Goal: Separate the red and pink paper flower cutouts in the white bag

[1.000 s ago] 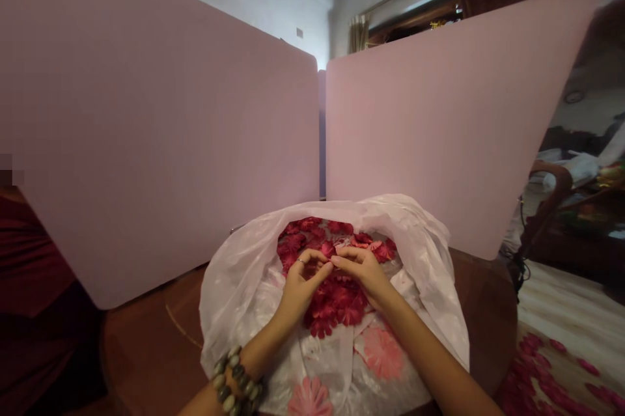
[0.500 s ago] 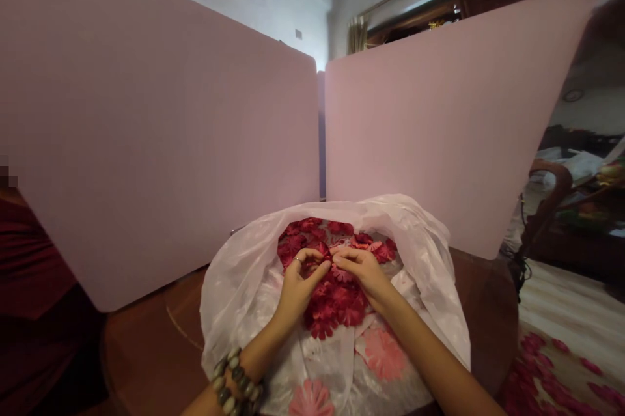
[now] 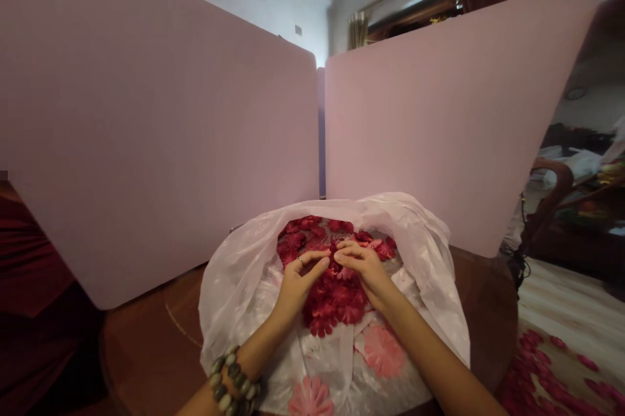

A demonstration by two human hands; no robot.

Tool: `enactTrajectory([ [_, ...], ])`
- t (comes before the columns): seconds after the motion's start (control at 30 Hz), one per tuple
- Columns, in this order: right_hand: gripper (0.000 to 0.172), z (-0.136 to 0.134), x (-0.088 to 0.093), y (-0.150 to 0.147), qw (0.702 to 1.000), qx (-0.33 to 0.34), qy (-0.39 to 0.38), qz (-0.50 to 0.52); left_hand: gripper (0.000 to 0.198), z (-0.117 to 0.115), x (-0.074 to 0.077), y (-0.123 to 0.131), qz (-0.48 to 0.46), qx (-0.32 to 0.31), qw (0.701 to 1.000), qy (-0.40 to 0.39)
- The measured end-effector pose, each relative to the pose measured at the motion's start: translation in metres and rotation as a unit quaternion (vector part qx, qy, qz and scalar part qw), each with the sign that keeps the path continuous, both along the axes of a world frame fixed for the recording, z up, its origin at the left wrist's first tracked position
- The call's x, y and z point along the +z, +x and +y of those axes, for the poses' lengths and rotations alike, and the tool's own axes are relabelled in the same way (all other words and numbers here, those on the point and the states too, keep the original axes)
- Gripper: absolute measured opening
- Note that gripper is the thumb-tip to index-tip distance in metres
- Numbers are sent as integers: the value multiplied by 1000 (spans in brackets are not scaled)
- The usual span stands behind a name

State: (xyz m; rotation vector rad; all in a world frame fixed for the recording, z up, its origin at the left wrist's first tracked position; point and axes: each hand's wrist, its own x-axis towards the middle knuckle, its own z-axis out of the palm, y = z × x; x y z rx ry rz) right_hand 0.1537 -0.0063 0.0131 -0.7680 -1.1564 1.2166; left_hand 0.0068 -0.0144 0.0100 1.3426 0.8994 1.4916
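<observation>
My left hand [image 3: 299, 286] and my right hand [image 3: 364, 275] lie close together over a heap of dark red paper flowers [image 3: 332, 302], their fingertips meeting at its upper middle. A small red flower shows at the fingertips, and I cannot tell if either hand grips it. The heap rests inside a white plastic bag [image 3: 235, 292], whose gathered rim curves around it. Pale pink paper flowers [image 3: 383, 351] show through the plastic near the front. A beaded bracelet [image 3: 233, 380] circles my left wrist.
The bag sits on a round brown wooden table [image 3: 146, 351]. Tall pink partition panels [image 3: 161, 123] stand behind it. To the right are a wooden chair [image 3: 551, 191] and a patterned floor rug [image 3: 547, 370] with red shapes. A dark red cloth lies at lower left.
A small pinkish-red flower has come into sight beneath my right fingers. Both hands have shifted only slightly over the heap, and the view has tilted a little.
</observation>
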Motion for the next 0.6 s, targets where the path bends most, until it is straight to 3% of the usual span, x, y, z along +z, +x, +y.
enactTrajectory([
  [0.4, 11, -1, 0, -2, 1000, 12, 2, 0, 17, -2, 2, 2, 3, 10, 1000, 1],
  [0.6, 10, 1, -2, -3, 1000, 2, 18, -3, 19, 0, 1, 0, -16, 45, 999, -14],
])
